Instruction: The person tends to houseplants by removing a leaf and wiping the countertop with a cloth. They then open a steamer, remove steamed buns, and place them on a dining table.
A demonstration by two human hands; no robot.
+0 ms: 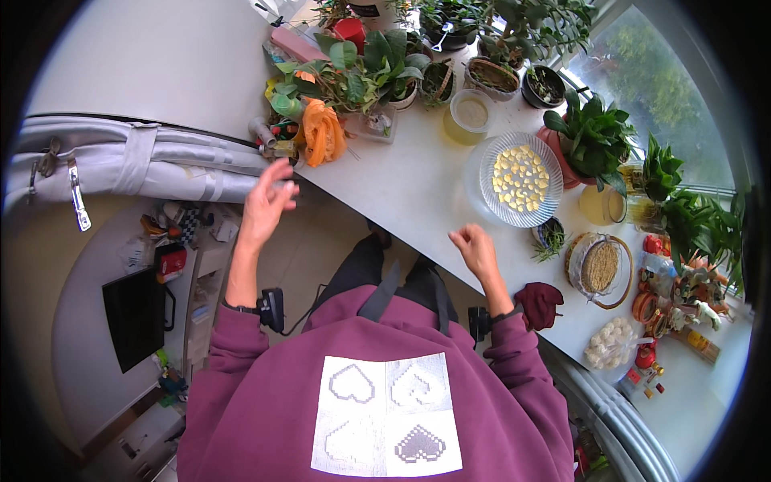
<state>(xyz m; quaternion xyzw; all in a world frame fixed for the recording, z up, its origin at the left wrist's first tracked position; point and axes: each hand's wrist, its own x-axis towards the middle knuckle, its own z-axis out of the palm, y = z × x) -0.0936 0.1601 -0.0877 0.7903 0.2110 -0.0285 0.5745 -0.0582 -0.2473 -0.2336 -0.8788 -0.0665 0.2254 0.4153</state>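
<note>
My left hand (268,202) is raised off the left end of the windowsill counter, fingers apart, holding nothing; an orange plastic bag (324,134) lies beyond it. Over the counter's front edge is my right hand (474,244), its fingers curled together; whether something small is between them cannot be told. Nearest to it, a ribbed clear glass plate (550,158) bears many small yellowish pieces. Behind the plate stands a lidded clear tub (471,117) of yellowish liquid. A dark red cloth (539,306) lies beside my right forearm.
Potted plants (593,135) line the window side. At right are a handled basket (572,265) of grain, a bag of whitish balls (608,343), a jar of yellowish liquid (602,205) and figurines. Gathered curtains (199,159) hang at left, above a desk with a black monitor (134,319).
</note>
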